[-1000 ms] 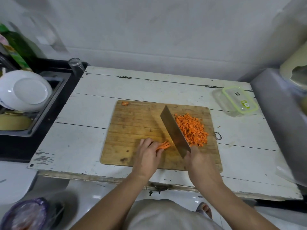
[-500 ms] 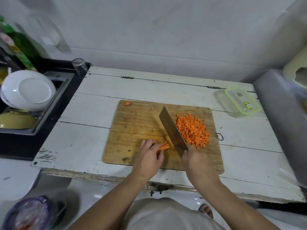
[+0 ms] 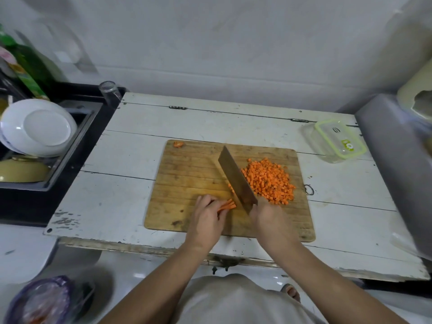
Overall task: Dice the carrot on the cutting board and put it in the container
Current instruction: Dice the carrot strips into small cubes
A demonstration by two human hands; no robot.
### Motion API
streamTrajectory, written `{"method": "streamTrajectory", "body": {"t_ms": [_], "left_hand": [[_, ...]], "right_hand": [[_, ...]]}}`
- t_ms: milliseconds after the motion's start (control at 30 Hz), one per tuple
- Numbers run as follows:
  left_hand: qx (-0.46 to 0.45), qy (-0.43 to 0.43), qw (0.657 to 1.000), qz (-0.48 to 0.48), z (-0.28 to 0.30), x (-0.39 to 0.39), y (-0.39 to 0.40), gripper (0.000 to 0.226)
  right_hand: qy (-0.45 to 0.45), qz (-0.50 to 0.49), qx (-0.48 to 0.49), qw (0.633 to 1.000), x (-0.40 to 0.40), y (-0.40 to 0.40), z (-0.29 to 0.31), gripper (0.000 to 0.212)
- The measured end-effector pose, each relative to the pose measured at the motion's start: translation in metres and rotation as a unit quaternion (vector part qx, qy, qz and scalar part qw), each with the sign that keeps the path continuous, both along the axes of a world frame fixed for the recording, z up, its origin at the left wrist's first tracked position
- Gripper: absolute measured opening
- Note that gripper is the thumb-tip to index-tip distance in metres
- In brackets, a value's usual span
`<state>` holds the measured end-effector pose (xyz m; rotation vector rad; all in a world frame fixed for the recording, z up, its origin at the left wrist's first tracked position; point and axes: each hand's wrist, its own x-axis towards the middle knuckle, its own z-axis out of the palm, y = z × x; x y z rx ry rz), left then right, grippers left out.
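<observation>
Your white counter (image 3: 131, 160) carries the wooden cutting board (image 3: 187, 174); the clear container (image 3: 336, 141) sits well apart, far right. Diced carrot pile (image 3: 268, 178) lies right of the cleaver (image 3: 236, 178) (blade tilted). Your right hand (image 3: 268, 220) grips its handle; your left hand (image 3: 208, 216) pins carrot sticks (image 3: 228, 205) with curled fingers.

free: bare table (image 3: 145, 164) lying left of cutting board (image 3: 187, 183), far strip too | blocking: diced carrot (image 3: 268, 181) heaping right, container (image 3: 336, 141) sitting far right, cleaver (image 3: 236, 181) crossing mid-board
</observation>
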<state>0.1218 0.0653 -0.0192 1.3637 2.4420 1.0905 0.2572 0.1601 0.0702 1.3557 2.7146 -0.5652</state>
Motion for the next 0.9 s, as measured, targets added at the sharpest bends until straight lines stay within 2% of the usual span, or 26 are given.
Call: {"method": "streamTrajectory", "body": {"t_ms": [100, 267, 433, 533, 667, 733, 800, 900], "left_hand": [[-0.023, -0.011, 1.0, 0.01, 0.0, -0.002, 0.001, 0.023], [-0.029, -0.02, 0.999, 0.009, -0.001, -0.003, 0.0, 0.017], [-0.03, -0.013, 0.999, 0.017, 0.002, 0.001, 0.001, 0.016], [-0.02, 0.0, 1.0, 0.001, 0.003, -0.001, -0.004, 0.022], [-0.021, 0.011, 1.0, -0.001, 0.001, -0.005, -0.008, 0.025], [-0.025, 0.003, 1.0, 0.0, 0.002, -0.006, -0.008, 0.02], [-0.025, 0.0, 1.0, -0.003, 0.001, -0.007, -0.007, 0.018], [-0.026, 0.006, 1.0, -0.001, 0.0, -0.007, -0.005, 0.019]], "right_hand": [[0.007, 0.005, 0.002, 1.0, 0.024, -0.005, 0.008, 0.013], [-0.127, 0.086, 0.022, 0.988, 0.03, -0.033, 0.009, 0.022], [-0.053, 0.024, 0.009, 0.998, -0.014, -0.009, -0.003, 0.012], [-0.013, 0.004, 0.006, 1.0, -0.006, 0.002, -0.001, 0.01], [-0.007, 0.05, 0.045, 0.998, 0.028, -0.007, 0.01, 0.007], [-0.062, 0.115, 0.079, 0.988, 0.036, -0.016, 0.011, 0.014], [-0.116, 0.113, 0.047, 0.986, 0.036, -0.028, 0.008, 0.021], [-0.13, 0.08, 0.038, 0.988, 0.011, -0.035, 0.007, 0.022]]}}
